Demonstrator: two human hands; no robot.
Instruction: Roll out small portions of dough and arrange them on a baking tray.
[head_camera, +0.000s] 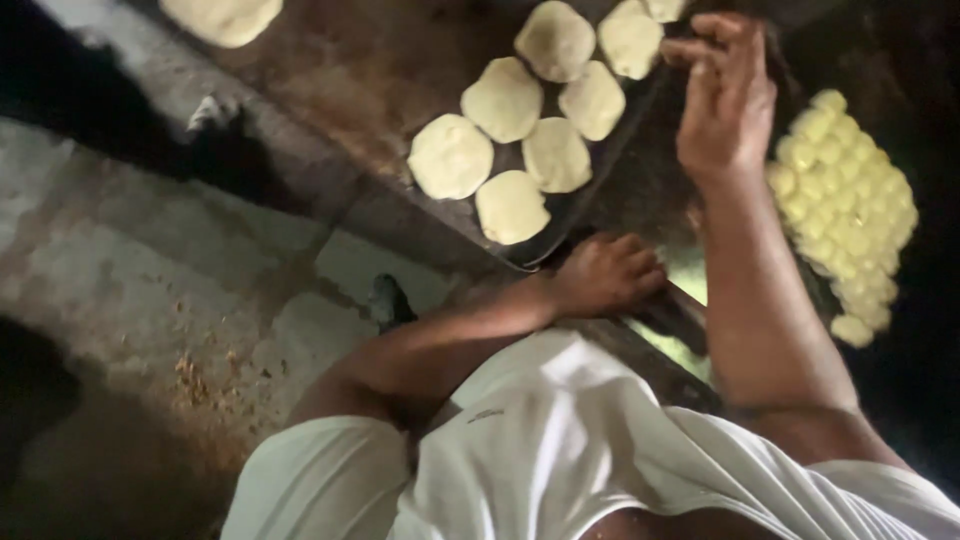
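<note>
Near the top of the view, my right hand (725, 95) is lifted over the far end of the dark, flat metal griddle (350, 80). Its fingers are bent and pinched close together, right beside the round, pale, flat dough disc at the top edge (632, 38). I cannot tell if the fingertips really touch that disc or hold anything.

My left hand (608, 272) is lower down. It rests palm down on the near rim of the griddle, with the fingers curled over the edge. It holds nothing else.

On the griddle lie soft, round, cream-coloured dough discs (505, 100), packed side by side so that many touch. They look smooth and a bit puffy. One more big pale disc (225, 18) sits apart at the top left corner. The griddle top looks brown, worn and greasy.

To the right of my right arm there is a heap of small, round, yellowish dough balls (845, 200), all pressed together like bumpy pebbles.

Below the griddle is a rough grey stone ledge (150, 260) with brown crumbs on it. My white cloth shirt (560, 450) fills the bottom of the view.
</note>
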